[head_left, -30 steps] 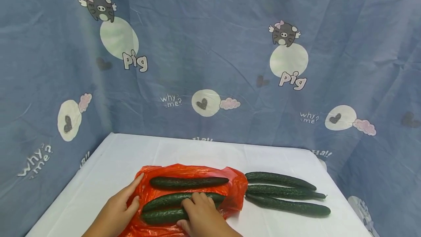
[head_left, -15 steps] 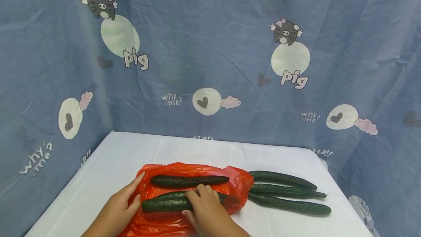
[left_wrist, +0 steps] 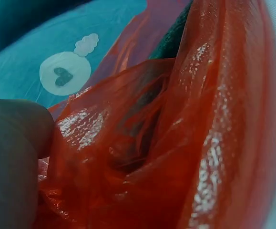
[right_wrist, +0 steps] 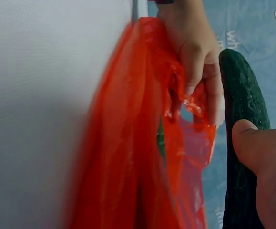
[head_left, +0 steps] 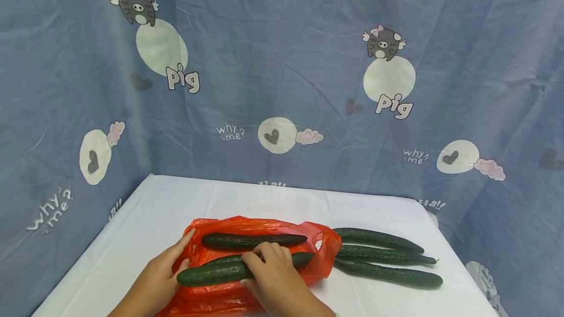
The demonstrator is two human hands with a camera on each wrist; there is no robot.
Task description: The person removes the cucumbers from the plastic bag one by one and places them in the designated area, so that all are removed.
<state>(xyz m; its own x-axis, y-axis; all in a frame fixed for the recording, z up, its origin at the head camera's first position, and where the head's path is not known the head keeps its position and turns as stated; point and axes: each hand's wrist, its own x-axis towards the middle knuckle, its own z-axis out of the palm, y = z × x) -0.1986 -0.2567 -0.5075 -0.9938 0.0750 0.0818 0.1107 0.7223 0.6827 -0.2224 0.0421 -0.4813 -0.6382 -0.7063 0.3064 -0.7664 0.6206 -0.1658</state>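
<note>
Your left hand (head_left: 160, 270) pinches the red bag (head_left: 211, 302) at its nine o'clock; your right hand (head_left: 277, 270) grips a cucumber (head_left: 216, 273) above it. Steady the bag and move the cucumber level, clear of your left hand.

Had a bag (head_left: 211, 301) on a table (head_left: 163, 204), left of three cucumbers (head_left: 383, 255); two cucumbers (head_left: 251, 241) inside, another cucumber (head_left: 216, 274) above in the right hand (head_left: 275, 270); left hand (head_left: 163, 270) at the bag's left; cloth (head_left: 282, 82) behind.
</note>
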